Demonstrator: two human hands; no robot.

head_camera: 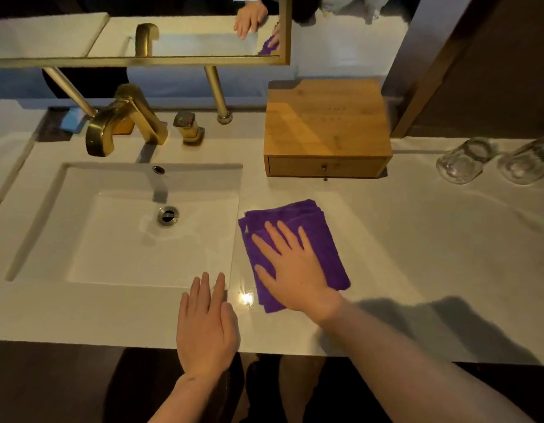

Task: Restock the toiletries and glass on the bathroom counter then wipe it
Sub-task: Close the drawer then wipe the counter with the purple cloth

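A folded purple cloth point(322, 236) lies flat on the white counter point(417, 239), just right of the sink. My right hand point(295, 270) presses on it with the palm down and the fingers spread. My left hand point(208, 325) rests flat on the counter's front edge by the sink's near right corner, holding nothing. A wooden drawer box point(325, 126) stands at the back of the counter. Two clear glasses point(462, 161) point(526, 163) stand upside down at the far right.
A white rectangular sink point(81, 227) fills the left part of the counter, with a brass faucet point(118, 120) and a brass handle point(188, 128) behind it. A brass-framed mirror point(142, 61) hangs above. A blue item point(72, 119) lies behind the faucet.
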